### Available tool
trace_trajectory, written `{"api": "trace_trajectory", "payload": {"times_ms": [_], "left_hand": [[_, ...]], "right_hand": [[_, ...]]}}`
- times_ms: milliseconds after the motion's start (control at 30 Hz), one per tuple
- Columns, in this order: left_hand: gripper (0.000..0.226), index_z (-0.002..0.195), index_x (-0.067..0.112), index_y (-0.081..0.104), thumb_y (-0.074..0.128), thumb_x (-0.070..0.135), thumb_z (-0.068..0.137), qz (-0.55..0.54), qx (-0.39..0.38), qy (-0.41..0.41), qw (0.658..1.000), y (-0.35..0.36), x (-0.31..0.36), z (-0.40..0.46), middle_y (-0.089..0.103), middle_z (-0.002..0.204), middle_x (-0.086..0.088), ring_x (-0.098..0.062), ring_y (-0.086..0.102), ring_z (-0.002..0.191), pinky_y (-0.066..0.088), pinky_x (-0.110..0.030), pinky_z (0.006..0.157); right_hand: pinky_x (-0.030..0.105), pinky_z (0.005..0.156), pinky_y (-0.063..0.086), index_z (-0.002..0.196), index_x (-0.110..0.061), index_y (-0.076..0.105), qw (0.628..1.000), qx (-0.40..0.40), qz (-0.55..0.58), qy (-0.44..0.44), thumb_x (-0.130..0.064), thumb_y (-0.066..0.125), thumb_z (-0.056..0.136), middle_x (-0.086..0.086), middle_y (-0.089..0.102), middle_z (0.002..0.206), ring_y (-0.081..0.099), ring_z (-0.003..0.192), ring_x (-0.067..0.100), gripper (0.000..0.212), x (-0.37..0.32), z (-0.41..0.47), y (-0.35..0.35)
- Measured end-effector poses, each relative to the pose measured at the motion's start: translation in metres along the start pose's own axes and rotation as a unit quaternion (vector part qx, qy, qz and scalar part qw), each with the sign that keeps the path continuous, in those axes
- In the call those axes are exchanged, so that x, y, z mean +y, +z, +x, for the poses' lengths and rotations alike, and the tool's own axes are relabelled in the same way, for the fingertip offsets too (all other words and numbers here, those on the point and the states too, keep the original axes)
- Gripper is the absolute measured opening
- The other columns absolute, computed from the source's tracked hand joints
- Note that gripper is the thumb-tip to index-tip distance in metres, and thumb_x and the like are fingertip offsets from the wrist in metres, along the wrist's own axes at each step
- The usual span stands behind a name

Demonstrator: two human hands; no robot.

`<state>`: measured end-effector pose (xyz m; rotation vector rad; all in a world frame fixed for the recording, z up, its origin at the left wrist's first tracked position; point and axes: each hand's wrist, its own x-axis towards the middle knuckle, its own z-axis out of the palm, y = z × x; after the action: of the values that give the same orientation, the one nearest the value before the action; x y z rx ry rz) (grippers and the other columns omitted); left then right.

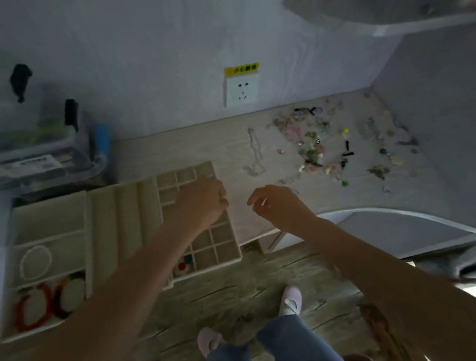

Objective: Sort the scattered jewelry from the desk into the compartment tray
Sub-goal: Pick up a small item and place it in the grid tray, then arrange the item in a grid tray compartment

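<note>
A beige compartment tray lies on the left of the desk. A pearl bracelet and red and dark bangles rest in its left compartments. My left hand hovers over the tray's small-cell grid, fingers curled; whether it holds anything is hidden. My right hand is just right of the tray above the desk edge, with a small pale piece pinched at its fingertips. Scattered jewelry covers the right of the desk. A pale beaded necklace lies between tray and pile.
A clear plastic storage box stands behind the tray at the back left. A wall socket sits above the desk. A shelf juts out at the upper right. Below the desk edge are the wooden floor and my feet.
</note>
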<state>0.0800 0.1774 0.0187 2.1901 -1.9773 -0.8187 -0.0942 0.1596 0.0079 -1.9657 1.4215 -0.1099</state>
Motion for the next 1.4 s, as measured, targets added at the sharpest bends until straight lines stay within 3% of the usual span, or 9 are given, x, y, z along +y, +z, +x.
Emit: {"api": "trace_trajectory", "payload": {"times_ms": [200, 433, 567, 700, 933, 1067, 1233, 1333, 1400], "left_hand": [[0.029, 0.117, 0.014, 0.06, 0.056, 0.024, 0.091, 0.015, -0.051, 0.066, 0.996, -0.001, 0.093, 0.06, 0.057, 0.126, -0.003, -0.022, 0.053, 0.116, 0.042, -0.041, 0.1], [0.017, 0.099, 0.005, 0.063, 0.047, 0.009, 0.092, 0.032, -0.054, 0.176, 0.982, 0.041, 0.227, 0.129, 0.062, 0.107, -0.014, -0.03, 0.061, 0.1, 0.048, -0.034, 0.077], [0.037, 0.135, 0.013, 0.046, 0.039, 0.011, 0.098, 0.028, -0.094, 0.21, 0.973, 0.079, 0.282, 0.167, 0.044, 0.138, -0.012, -0.029, 0.048, 0.12, 0.043, -0.039, 0.096], [0.041, 0.137, 0.014, 0.045, 0.037, 0.006, 0.098, 0.042, -0.093, 0.235, 0.967, 0.108, 0.316, 0.193, 0.042, 0.137, -0.013, -0.03, 0.048, 0.119, 0.043, -0.04, 0.095], [0.02, 0.111, 0.002, 0.058, 0.047, 0.006, 0.094, 0.041, -0.073, 0.224, 0.971, 0.148, 0.342, 0.223, 0.047, 0.114, -0.019, -0.031, 0.052, 0.097, 0.04, -0.032, 0.083], [0.013, 0.103, 0.001, 0.056, 0.05, 0.005, 0.092, 0.029, -0.068, 0.209, 0.975, 0.155, 0.346, 0.228, 0.047, 0.11, -0.018, -0.028, 0.051, 0.089, 0.04, -0.032, 0.078], [0.006, 0.091, 0.001, 0.057, 0.058, 0.003, 0.085, -0.127, -0.008, 0.213, 0.969, 0.139, 0.341, 0.216, 0.061, 0.086, -0.014, -0.029, 0.06, 0.082, 0.044, -0.033, 0.069], [0.007, 0.087, 0.005, 0.059, 0.064, 0.003, 0.083, -0.247, 0.042, 0.21, 0.945, 0.11, 0.331, 0.196, 0.065, 0.08, -0.004, -0.014, 0.063, 0.073, 0.049, -0.021, 0.067], [0.007, 0.089, 0.008, 0.062, 0.066, 0.005, 0.083, -0.303, 0.045, 0.196, 0.932, 0.089, 0.319, 0.184, 0.066, 0.08, 0.002, -0.003, 0.063, 0.071, 0.049, -0.01, 0.066]], "right_hand": [[0.029, 0.088, 0.046, 0.105, -0.015, 0.066, 0.995, 0.075, 0.007, 0.067, -0.013, 0.055, 0.09, 0.004, 0.062, 0.113, 0.06, 0.101, 0.02, 0.02, 0.075, -0.009, -0.067], [0.031, 0.098, 0.037, 0.135, -0.017, 0.046, 0.976, 0.144, 0.004, 0.165, -0.018, 0.053, 0.093, 0.01, 0.048, 0.135, 0.047, 0.122, 0.025, 0.042, 0.192, -0.011, -0.145], [0.034, 0.106, 0.03, 0.142, -0.017, 0.034, 0.966, 0.155, -0.005, 0.207, -0.017, 0.052, 0.093, 0.011, 0.041, 0.142, 0.037, 0.131, 0.027, 0.052, 0.255, 0.0, -0.177], [0.035, 0.109, 0.028, 0.145, -0.018, 0.029, 0.968, 0.133, -0.011, 0.214, -0.019, 0.055, 0.092, 0.011, 0.039, 0.143, 0.035, 0.133, 0.027, 0.059, 0.297, 0.017, -0.186], [0.032, 0.088, 0.039, 0.121, -0.008, 0.05, 0.972, 0.11, -0.005, 0.208, -0.021, 0.065, 0.086, 0.016, 0.047, 0.121, 0.044, 0.114, 0.027, 0.04, 0.323, 0.038, -0.184], [0.024, 0.071, 0.033, 0.107, -0.002, 0.055, 0.975, 0.106, 0.022, 0.193, -0.013, 0.063, 0.087, 0.019, 0.056, 0.111, 0.053, 0.105, 0.028, 0.024, 0.324, 0.045, -0.185], [0.007, 0.059, 0.037, 0.09, -0.004, 0.06, 0.962, 0.15, 0.165, 0.155, -0.009, 0.063, 0.086, 0.008, 0.059, 0.085, 0.055, 0.078, 0.018, 0.007, 0.302, 0.037, -0.201], [0.031, 0.074, 0.052, 0.084, -0.013, 0.06, 0.947, 0.135, 0.256, 0.136, -0.01, 0.063, 0.085, 0.006, 0.062, 0.084, 0.059, 0.077, 0.019, 0.004, 0.282, 0.033, -0.207], [0.035, 0.072, 0.053, 0.082, -0.017, 0.061, 0.938, 0.111, 0.305, 0.124, -0.009, 0.062, 0.087, 0.006, 0.063, 0.078, 0.061, 0.072, 0.019, 0.01, 0.266, 0.033, -0.21]]}}
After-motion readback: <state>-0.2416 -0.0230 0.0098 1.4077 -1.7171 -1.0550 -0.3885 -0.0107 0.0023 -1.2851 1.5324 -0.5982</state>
